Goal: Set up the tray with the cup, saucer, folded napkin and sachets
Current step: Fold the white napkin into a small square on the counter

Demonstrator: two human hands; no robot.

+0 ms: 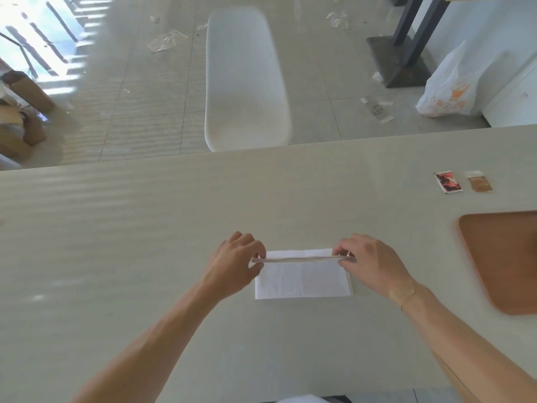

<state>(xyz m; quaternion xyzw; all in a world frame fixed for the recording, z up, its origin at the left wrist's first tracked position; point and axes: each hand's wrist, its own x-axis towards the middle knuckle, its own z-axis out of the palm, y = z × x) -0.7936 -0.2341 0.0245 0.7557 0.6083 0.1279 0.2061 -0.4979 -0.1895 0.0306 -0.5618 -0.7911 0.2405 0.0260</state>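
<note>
A white paper napkin [302, 279] lies on the pale table [145, 242] in front of me, partly folded. My left hand [236, 263] pinches its raised edge at the left corner. My right hand [369, 264] pinches the same edge at the right corner, so the flap is lifted above the lower layer. A brown wooden tray [505, 263] sits at the right edge of the view, cut off by the frame. Two sachets lie beyond the tray: a red and black one [447, 181] and a brown one [481, 181]. No cup or saucer is in view.
A white bench [245, 80] stands on the floor past the table's far edge. A white plastic bag [453, 88] and a dark table base [395, 62] are at the back right. Cardboard boxes [20, 112] sit at the left. Plastic scraps litter the floor.
</note>
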